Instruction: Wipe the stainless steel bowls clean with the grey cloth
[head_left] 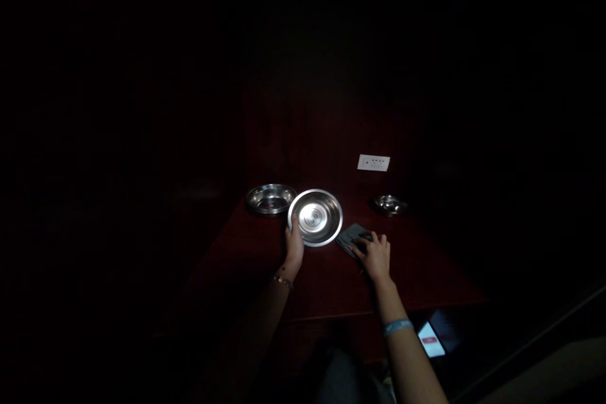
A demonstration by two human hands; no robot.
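My left hand is closed on the left rim of a shiny round steel bowl, thumb on the inner side. The bowl is tilted so that its inside faces me. To its right, my right hand has its fingers bent over a dark grey-green cloth, which lies on the reddish-brown table. Thumb and fingertips pinch the cloth near its right side.
Behind the bowl on the left stands a wider steel dish. A smaller steel dish sits at the back right. A white socket plate is on the wall. Below the table's front edge glows a screen. The surroundings are very dark.
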